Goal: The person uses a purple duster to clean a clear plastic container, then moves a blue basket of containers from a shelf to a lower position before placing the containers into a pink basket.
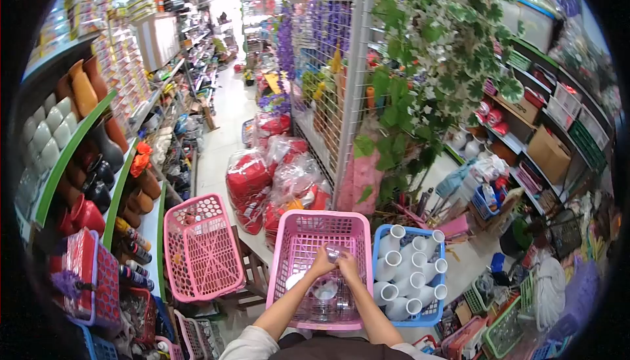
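My left hand and my right hand meet over a pink plastic basket. Between them is a small clear glass, and the fingers of both hands are closed around it. Its exact shape is partly covered by the fingers. Lower in the basket, below my wrists, lie several pieces of clear glassware. A white round object shows beside my left forearm, partly hidden by it.
A blue basket packed with white vases stands to the right. Another pink basket rests on the left by vase shelves. Red plastic-wrapped bundles lie ahead, beside a wire grid with hanging artificial plants.
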Available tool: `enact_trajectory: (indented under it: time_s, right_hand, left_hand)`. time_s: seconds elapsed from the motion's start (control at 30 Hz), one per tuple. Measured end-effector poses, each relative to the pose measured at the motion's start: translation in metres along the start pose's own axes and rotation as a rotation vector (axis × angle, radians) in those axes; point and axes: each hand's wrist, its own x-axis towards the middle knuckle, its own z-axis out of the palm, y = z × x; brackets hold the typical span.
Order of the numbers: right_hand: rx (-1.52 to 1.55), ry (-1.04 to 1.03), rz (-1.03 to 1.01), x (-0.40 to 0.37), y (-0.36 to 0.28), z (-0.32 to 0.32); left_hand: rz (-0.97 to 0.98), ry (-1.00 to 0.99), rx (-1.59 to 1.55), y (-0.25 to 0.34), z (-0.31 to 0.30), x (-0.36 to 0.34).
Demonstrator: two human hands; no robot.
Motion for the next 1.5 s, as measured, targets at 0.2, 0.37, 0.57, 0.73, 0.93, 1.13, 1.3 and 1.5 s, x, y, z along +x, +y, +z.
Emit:
enact_trajectory:
  time_s: [0.2,0.37,0.57,0.73,0.93,1.13,1.3,1.5]
  right_hand:
    - [-0.201,0.059,-0.281,-0.018,-0.04,0.036]
    - [-0.24,0.042,-0.587,-0.044,-0.107,0.056]
    - [-0.113,-0.067,-0.863,-0.083,-0.163,0.108]
    - [0.33,-0.463,-0.717,-0.145,-0.192,0.166]
    - [0.379,-0.744,-0.723,-0.225,-0.211,0.225]
    - [0.574,-1.094,-0.629,-0.314,-0.211,0.271]
    - [0.462,-1.336,-0.45,-0.382,-0.191,0.297]
    - [0.177,-1.523,-0.7,-0.431,-0.2,0.321]
  left_hand:
    - [-0.022,0.324,-0.163,0.025,-0.04,-0.02]
    - [0.019,0.508,-0.616,0.065,-0.107,-0.037]
    - [0.112,0.654,-0.899,0.135,-0.207,-0.099]
    - [0.169,0.779,-1.015,0.148,-0.272,-0.172]
    - [0.368,0.853,-0.914,0.158,-0.335,-0.275]
    - [0.492,0.969,-0.645,0.155,-0.368,-0.385]
    - [0.49,1.229,-0.38,0.15,-0.372,-0.464]
    - [0.43,1.5,-0.422,0.146,-0.364,-0.539]
